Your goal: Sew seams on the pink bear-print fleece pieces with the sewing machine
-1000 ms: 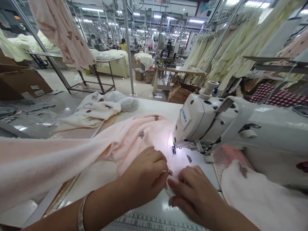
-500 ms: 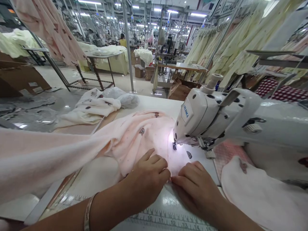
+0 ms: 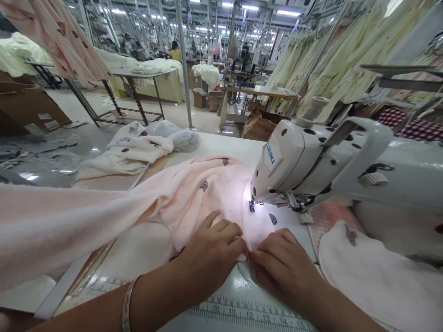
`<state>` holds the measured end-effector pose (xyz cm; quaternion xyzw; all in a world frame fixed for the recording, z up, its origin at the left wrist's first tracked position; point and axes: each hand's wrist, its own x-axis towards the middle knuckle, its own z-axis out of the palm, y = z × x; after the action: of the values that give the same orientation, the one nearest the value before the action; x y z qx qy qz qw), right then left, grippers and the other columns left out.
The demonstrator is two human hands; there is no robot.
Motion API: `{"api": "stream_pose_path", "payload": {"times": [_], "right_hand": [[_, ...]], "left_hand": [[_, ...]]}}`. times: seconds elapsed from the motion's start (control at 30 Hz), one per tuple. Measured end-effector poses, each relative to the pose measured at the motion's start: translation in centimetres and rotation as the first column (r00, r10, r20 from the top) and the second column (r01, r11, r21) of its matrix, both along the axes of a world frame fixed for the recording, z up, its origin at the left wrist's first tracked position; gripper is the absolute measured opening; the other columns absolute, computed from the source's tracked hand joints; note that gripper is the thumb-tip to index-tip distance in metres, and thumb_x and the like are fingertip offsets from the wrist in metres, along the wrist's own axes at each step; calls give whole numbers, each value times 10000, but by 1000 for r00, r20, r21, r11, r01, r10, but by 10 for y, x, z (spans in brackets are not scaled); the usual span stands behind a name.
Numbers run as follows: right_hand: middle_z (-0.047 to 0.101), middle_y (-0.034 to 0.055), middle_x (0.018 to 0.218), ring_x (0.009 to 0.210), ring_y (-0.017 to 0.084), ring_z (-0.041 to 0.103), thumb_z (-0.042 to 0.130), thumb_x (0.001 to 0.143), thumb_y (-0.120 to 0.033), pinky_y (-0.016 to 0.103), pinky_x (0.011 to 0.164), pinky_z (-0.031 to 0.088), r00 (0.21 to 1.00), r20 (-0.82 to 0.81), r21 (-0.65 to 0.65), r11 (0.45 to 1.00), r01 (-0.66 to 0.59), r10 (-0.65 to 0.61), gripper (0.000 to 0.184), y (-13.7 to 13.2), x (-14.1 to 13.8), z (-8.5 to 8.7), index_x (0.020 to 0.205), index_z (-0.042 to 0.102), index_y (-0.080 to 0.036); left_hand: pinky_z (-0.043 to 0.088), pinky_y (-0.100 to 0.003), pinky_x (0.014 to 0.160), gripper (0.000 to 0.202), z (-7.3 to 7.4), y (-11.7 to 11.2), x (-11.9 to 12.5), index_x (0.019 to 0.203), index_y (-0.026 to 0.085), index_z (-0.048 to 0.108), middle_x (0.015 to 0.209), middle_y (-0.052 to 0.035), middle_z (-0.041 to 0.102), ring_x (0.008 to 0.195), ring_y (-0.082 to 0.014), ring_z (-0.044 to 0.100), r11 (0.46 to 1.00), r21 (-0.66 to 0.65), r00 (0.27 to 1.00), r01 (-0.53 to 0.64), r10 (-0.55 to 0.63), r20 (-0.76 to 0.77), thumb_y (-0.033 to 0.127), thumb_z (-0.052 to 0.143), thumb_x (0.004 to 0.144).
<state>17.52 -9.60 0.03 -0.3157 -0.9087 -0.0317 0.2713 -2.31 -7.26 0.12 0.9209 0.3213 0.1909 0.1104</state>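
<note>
A pale pink printed fabric (image 3: 194,196) lies across the sewing table and runs off to the left. My left hand (image 3: 211,251) rests on its near edge with fingers curled and pinching the cloth. My right hand (image 3: 282,265) meets it fingertip to fingertip, also pinching the same edge. Just beyond both hands, under a bright lamp, is the needle and presser foot (image 3: 251,206) of the white sewing machine (image 3: 311,157).
A cream printed garment pile (image 3: 138,150) lies at the table's far left. White fabric pieces (image 3: 374,272) lie on the right by the machine. A ruler strip (image 3: 249,316) runs along the near table edge. Hanging garments, tables and boxes fill the hall behind.
Both hands lowered onto the fabric edge and came together near the needle; the small piece pinched up earlier is now pressed flat. The view shifted slightly.
</note>
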Motion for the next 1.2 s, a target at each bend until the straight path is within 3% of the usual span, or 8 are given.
{"api": "stream_pose_path", "payload": {"times": [0.17, 0.27, 0.47, 0.7, 0.87, 1.03, 1.1, 1.2], "right_hand": [[561, 38, 733, 670, 155, 436, 505, 817, -95, 326, 607, 310, 999, 31, -113, 993, -14, 17, 147, -3, 2, -2, 934, 579, -144], [555, 52, 803, 720, 173, 450, 505, 823, -119, 339, 626, 330, 999, 49, -193, 981, -11, 21, 184, -7, 4, -1, 990, 571, -155], [535, 48, 772, 709, 173, 469, 464, 867, -158, 323, 612, 362, 995, 96, -195, 980, 25, -6, 180, 0, 8, 2, 988, 597, -156], [558, 68, 863, 792, 181, 516, 419, 912, -243, 325, 699, 414, 974, 175, -175, 969, 174, -143, 211, 39, 21, -1, 993, 606, -191], [537, 41, 841, 729, 167, 512, 450, 895, -235, 323, 671, 409, 979, 168, -296, 941, 161, -114, 177, 30, 21, -1, 1010, 584, -218], [537, 38, 811, 706, 160, 513, 420, 902, -212, 318, 648, 415, 990, 88, -347, 928, 134, -110, 192, 21, 18, -2, 982, 593, -194], [562, 47, 821, 709, 159, 524, 425, 897, -210, 318, 647, 427, 993, 54, -344, 931, 121, -109, 212, 22, 19, -4, 996, 612, -188], [619, 38, 786, 713, 163, 570, 472, 878, -280, 310, 642, 461, 969, -121, -442, 886, 141, -214, 208, 29, 24, -8, 928, 665, -218]], "left_hand": [[227, -507, 1028, 83, 13, -5, 1, 851, 198, 579, 1058, -13, 601, 951, -195, 555, 999, -46, 997, 4, -7, -77, 244, 513, 868], [196, -537, 1049, 178, 17, -11, 5, 880, 174, 567, 1163, -73, 569, 1106, -243, 498, 997, -63, 993, -51, 43, -112, 268, 419, 909], [172, -518, 1081, 293, -1, 2, 13, 1137, 101, 450, 1322, -165, 458, 1292, -273, 334, 998, 8, 991, -65, 66, -120, 163, 408, 853], [136, -558, 1062, 319, -2, 59, 22, 1107, 120, 436, 1058, -109, 607, 1038, -265, 551, 999, -28, 999, -32, 32, 8, 291, 479, 840], [128, -580, 1029, 377, -1, 50, 22, 1179, 107, 385, 1190, -150, 530, 1132, -284, 471, 999, -15, 999, -29, 29, 31, 251, 460, 839], [157, -585, 1005, 239, 3, 42, 21, 1039, 140, 499, 1092, -103, 553, 1043, -261, 494, 999, 13, 999, -50, 50, 1, 226, 484, 816], [217, -537, 994, 123, 3, 44, 21, 905, 154, 553, 1012, -75, 566, 972, -232, 504, 998, 60, 1000, -12, 13, -19, 209, 473, 830], [353, -401, 888, 192, 1, 48, 22, 750, 153, 581, 865, -53, 571, 826, -182, 499, 988, 99, 993, 117, -116, -15, 176, 433, 870]]}}
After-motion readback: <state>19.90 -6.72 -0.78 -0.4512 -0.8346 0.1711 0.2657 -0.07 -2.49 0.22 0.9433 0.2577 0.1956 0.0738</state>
